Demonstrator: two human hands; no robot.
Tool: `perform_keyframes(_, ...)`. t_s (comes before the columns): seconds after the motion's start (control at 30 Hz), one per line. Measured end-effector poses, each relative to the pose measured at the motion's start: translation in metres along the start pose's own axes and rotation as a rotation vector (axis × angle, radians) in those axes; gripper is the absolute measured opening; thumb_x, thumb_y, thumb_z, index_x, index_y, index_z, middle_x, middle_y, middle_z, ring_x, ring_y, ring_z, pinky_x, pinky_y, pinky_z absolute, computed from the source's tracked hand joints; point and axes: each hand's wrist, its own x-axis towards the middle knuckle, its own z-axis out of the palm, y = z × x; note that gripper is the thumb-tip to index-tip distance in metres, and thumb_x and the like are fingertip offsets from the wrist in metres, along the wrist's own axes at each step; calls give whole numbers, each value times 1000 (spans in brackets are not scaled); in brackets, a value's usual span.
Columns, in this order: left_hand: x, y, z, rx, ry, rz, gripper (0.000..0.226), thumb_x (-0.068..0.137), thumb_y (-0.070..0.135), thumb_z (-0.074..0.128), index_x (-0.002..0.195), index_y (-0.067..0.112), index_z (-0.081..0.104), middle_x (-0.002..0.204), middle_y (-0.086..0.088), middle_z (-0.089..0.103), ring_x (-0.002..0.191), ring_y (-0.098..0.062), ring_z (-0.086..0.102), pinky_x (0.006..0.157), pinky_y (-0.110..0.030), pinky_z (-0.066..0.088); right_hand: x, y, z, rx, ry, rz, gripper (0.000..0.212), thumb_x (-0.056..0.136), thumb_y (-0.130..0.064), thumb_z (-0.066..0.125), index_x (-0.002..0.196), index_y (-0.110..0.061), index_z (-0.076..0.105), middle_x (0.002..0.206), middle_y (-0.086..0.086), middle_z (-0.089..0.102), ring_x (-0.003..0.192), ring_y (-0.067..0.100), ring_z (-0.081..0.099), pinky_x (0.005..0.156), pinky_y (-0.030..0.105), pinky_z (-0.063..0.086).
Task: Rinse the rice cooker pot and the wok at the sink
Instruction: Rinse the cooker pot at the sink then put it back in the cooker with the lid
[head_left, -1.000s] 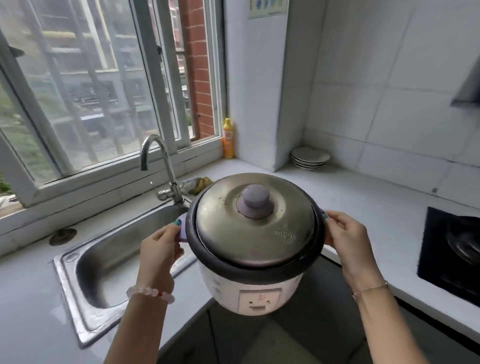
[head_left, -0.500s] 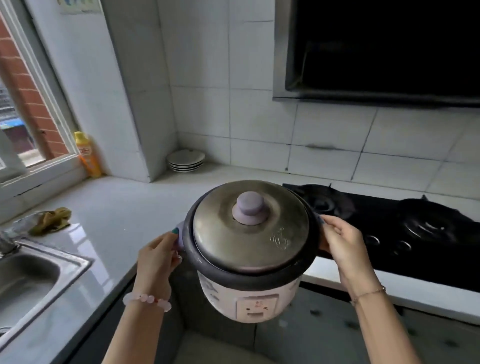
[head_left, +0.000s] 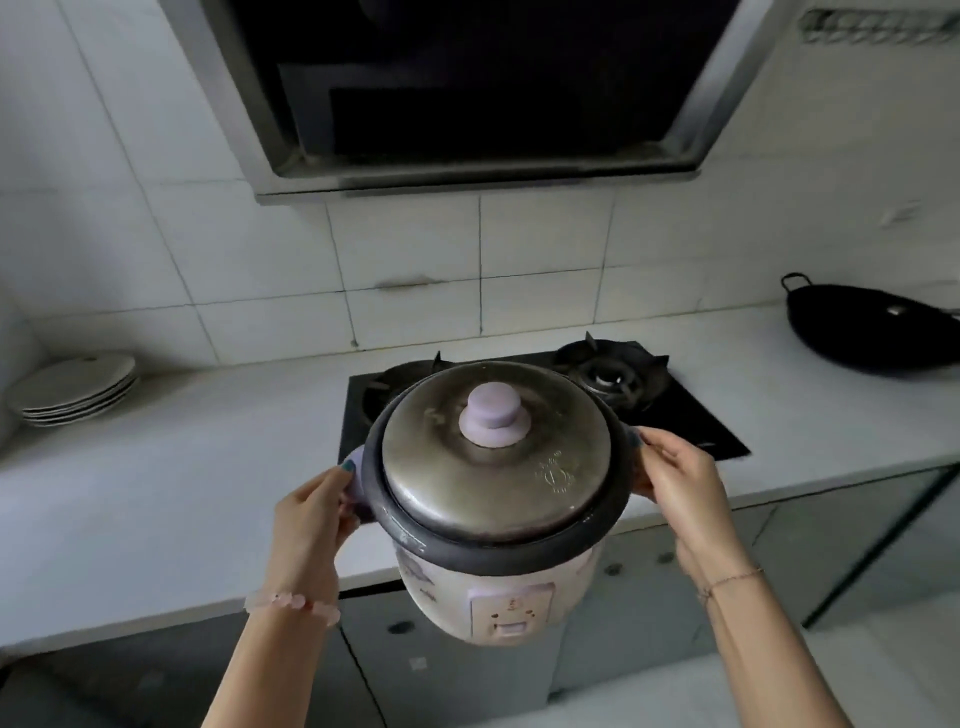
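Note:
I hold a rice cooker (head_left: 498, 525) in the air in front of the counter edge, its metal lid (head_left: 493, 457) with a lilac knob in place. My left hand (head_left: 311, 514) grips its left side handle and my right hand (head_left: 680, 483) grips the right one. The inner pot is hidden under the lid. A black wok (head_left: 872, 332) sits on the white counter at the far right. The sink is out of view.
A black two-burner gas hob (head_left: 685, 410) lies in the counter (head_left: 171, 483) behind the cooker, under a dark range hood (head_left: 467, 83). A stack of white plates (head_left: 72, 389) stands at the far left by the tiled wall. Grey cabinet doors (head_left: 649, 613) run below the counter.
The view has swung right, away from the sink and window, toward the hob and wok. Both hands have kept their hold on the rice cooker, carrying it along the counter.

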Motion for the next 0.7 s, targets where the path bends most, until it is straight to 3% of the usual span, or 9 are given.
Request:
perform_keyframes(0.17,11,-9,75,65,-181,-23,24,91,6,52,67,6,55,61,-6,38,55,-14,31,56,-25,30,19,5,-56,-23,151,3,23,96,-12,51,88,-28,66,84,-3,70,74,9,65,62,20,54)
perform_keyframes(0.43,42,-25,201,127,-471,-49,28,94,9,50,69,7,61,60,-4,45,54,-13,34,56,-24,32,73,13,-123,-35,442,-6,25,96,-9,49,82,-22,66,78,-1,66,66,7,60,54,11,50)
perform_keyframes(0.57,64,-31,261,150,-561,-52,21,95,12,51,86,2,67,65,-5,50,56,-11,37,56,-23,35,113,13,-148,-57,541,6,19,96,-9,48,99,-12,66,85,3,67,69,7,61,51,10,49)
perform_keyframes(0.7,85,-35,309,186,-656,-27,19,94,14,52,90,3,68,65,-3,53,58,-12,41,60,-25,36,146,16,-167,-75,600,2,17,96,-11,50,97,-13,67,81,2,67,57,-3,62,48,10,47)
